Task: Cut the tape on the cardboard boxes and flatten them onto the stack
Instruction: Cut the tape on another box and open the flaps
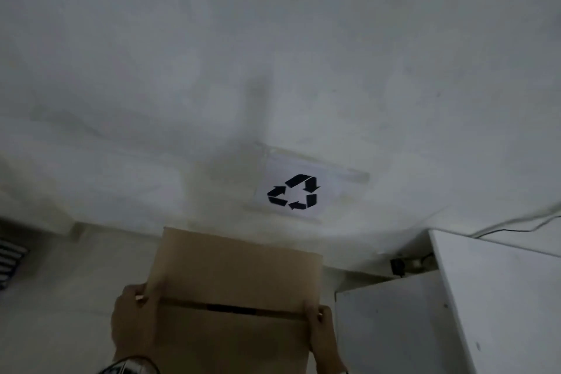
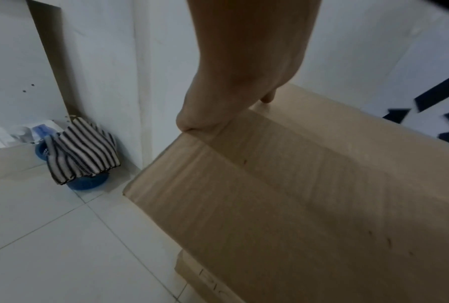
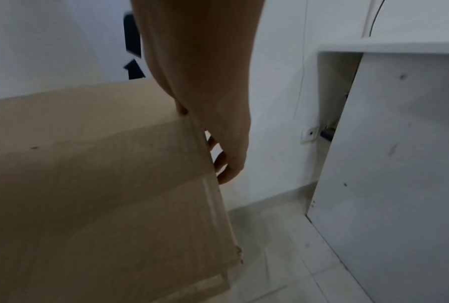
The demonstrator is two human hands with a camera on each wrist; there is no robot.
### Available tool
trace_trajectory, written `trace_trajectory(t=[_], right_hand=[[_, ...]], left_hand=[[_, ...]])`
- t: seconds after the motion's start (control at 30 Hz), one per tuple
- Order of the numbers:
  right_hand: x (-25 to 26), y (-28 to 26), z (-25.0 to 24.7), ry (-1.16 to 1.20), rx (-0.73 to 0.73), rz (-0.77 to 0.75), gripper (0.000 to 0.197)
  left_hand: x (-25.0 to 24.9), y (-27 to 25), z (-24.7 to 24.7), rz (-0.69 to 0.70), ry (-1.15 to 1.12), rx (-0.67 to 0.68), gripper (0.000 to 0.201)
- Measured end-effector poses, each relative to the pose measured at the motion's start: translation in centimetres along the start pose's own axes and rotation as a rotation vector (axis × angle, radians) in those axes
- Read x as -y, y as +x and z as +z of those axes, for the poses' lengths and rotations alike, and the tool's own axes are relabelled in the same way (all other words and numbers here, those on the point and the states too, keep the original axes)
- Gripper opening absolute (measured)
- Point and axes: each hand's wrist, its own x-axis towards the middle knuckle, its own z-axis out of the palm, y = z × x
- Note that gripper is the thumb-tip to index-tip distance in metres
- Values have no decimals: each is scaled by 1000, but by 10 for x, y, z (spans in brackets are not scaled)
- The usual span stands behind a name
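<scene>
A flattened brown cardboard box (image 1: 236, 270) is held up in front of a white wall, low in the head view. My left hand (image 1: 135, 317) grips its left edge, thumb on the near face. My right hand (image 1: 321, 334) grips its right edge. The left wrist view shows the cardboard box (image 2: 309, 194) pinched by my left hand (image 2: 218, 114) at its upper left corner. More cardboard (image 2: 205, 280) with printing lies beneath it on the floor. In the right wrist view my right hand (image 3: 218, 139) curls round the edge of the cardboard box (image 3: 101, 174), fingers behind it.
A paper sheet with a black recycling symbol (image 1: 294, 191) is taped to the wall above the box. A white cabinet (image 1: 485, 297) stands to the right, with a cable behind it. A striped cloth (image 2: 81, 149) over a blue object sits on the tiled floor at left.
</scene>
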Motion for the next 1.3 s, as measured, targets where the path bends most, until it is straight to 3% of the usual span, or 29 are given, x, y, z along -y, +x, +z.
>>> trace_trajectory(t=[0.27,0.4,0.53,0.63,0.7,0.83,0.93,1.03,1.1,1.13,1.2,1.23,1.27,1.3], right_hand=[[23,-41,-137,68,-90,-296,30],[1,-54,-233,68,-179,-426,34],[-34,-70,-345,107,-275,-548,67],[-61,-78,-423,224,-330,-595,49],[-80,-82,-470,289,-378,-592,35],[-109,-95,-544,486,-397,-597,28],[-128,-94,-587,631,-426,-613,29],[-150,-87,-620,750,-565,-598,19],[-162,-84,-632,734,-709,-561,16],[-166,-80,-636,797,-710,-501,16],[-186,-71,-641,1103,-610,-427,11],[-191,-70,-642,1127,-637,-391,23],[-200,-63,-643,1212,-566,-350,31],[-213,-57,-641,1163,-546,-340,22]], left_hand=[[-64,-117,21,187,-158,141,31],[-97,-198,53,314,-167,231,45],[-128,-288,94,563,-123,180,41],[-147,-347,138,674,-162,229,33],[-163,-382,173,669,-176,320,30],[-198,-454,227,632,-302,615,31],[-225,-487,265,562,-393,868,60],[-240,-506,304,417,-441,1048,88],[-242,-513,328,299,-463,1110,79],[-241,-518,337,257,-459,1132,73],[-233,-523,354,215,-454,1182,62],[-226,-525,359,191,-452,1206,61],[-217,-525,363,184,-436,1215,66],[-210,-524,368,172,-429,1245,69]])
